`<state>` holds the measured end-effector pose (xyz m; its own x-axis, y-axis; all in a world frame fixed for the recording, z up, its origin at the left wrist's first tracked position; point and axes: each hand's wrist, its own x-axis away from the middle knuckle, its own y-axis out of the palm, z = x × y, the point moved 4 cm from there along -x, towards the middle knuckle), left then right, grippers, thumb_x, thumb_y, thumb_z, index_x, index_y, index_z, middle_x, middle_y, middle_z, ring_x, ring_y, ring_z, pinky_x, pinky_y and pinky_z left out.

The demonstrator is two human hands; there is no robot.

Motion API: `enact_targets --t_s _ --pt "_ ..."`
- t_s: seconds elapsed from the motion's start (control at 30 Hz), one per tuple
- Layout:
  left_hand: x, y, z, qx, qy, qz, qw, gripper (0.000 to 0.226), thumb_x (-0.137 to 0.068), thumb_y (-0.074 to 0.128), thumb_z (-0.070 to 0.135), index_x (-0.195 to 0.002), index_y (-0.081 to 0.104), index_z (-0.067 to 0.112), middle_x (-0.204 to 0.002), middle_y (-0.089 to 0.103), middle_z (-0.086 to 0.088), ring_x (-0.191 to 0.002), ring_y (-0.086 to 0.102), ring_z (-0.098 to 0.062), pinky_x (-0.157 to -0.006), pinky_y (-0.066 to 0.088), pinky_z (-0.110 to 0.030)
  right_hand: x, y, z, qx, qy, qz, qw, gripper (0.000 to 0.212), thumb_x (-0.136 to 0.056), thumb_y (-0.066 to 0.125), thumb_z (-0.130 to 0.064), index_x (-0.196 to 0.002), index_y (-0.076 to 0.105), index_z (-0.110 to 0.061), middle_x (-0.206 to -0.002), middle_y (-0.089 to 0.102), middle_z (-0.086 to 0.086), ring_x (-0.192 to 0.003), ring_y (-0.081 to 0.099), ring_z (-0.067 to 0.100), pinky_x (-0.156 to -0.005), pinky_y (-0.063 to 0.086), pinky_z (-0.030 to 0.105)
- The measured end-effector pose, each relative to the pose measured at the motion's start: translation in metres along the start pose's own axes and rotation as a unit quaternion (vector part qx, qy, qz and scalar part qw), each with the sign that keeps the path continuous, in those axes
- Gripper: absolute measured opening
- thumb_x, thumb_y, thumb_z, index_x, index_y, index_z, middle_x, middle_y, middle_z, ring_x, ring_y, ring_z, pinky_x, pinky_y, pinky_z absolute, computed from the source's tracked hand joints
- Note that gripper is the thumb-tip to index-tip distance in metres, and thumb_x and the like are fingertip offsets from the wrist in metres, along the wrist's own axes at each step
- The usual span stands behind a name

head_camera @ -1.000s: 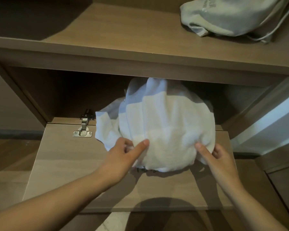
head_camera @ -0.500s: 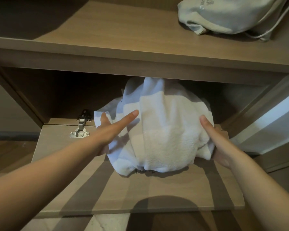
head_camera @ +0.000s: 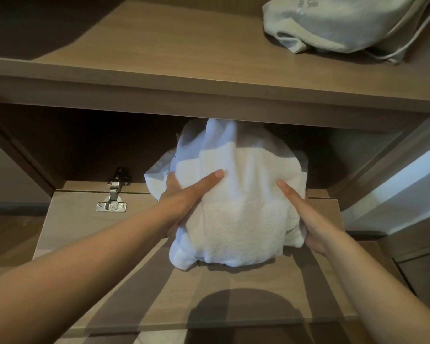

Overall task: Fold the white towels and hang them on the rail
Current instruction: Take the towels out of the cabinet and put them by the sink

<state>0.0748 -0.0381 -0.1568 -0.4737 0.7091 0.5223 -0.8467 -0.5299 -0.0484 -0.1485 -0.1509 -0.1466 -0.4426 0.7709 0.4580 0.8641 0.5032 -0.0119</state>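
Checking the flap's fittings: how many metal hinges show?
1: the hinge at the back edge of the flap, left of the white towels. Another may be hidden behind the towels or right hand.

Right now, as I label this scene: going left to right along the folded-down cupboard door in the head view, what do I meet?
Metal hinge → left hand → white towels → right hand.
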Motion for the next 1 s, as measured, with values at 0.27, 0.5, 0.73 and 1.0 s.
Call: enact_targets --t_s 0.27,0.5,0.73,1.0 --pt "-0.002 -0.003 -0.006 0.052 -0.018 -0.058 0.997 0.112 -0.042 0.087 0.069 -0.136 0.031 0.043 -0.128 0.058 -0.001 -0.113 0.059 -0.030 -0.095 0.048 -0.056 -0.002 0.009 0.006 -0.004 0.008 -0.060 0.998 0.061 -0.057 0.071 -0.061 -0.111 0.060 -0.032 -0.102 0.076 -0.004 -0.091 0.073 0.014 -0.084 0.053 0.036" --pt "-0.009 -0.003 -0.012 0.024 -0.016 -0.061 0.998 0.116 -0.037 0.087 0.070 -0.133 0.027 0.047 -0.126 0.056 0.002 -0.113 0.057 -0.029 -0.094 0.050 -0.055 -0.012 0.014 0.013 0.033 -0.015 -0.017 0.999 0.073 -0.049 0.070 -0.073 -0.111 0.055 -0.039 -0.101 0.074 -0.012 -0.093 0.070 0.011 -0.078 0.052 0.030" --pt "-0.014 -0.002 -0.031 0.078 -0.009 -0.058 0.995 0.102 -0.039 0.091 0.063 -0.128 0.045 0.045 -0.117 0.068 0.003 -0.103 0.068 -0.028 -0.085 0.056 -0.050 -0.016 0.016 0.015 -0.028 0.032 -0.097 0.994 0.068 -0.058 0.073 -0.058 -0.120 0.059 -0.032 -0.109 0.074 -0.005 -0.097 0.072 0.013 -0.075 0.057 0.030" --pt "-0.012 -0.004 -0.032 0.067 0.002 -0.062 0.996 0.103 -0.042 0.087 0.063 -0.132 0.043 0.041 -0.119 0.067 0.001 -0.104 0.067 -0.029 -0.088 0.054 -0.052 -0.022 0.017 0.025 -0.029 0.036 -0.088 0.995 0.070 -0.056 0.074 -0.057 -0.119 0.061 -0.029 -0.104 0.076 -0.005 -0.094 0.073 0.014 -0.075 0.056 0.029"
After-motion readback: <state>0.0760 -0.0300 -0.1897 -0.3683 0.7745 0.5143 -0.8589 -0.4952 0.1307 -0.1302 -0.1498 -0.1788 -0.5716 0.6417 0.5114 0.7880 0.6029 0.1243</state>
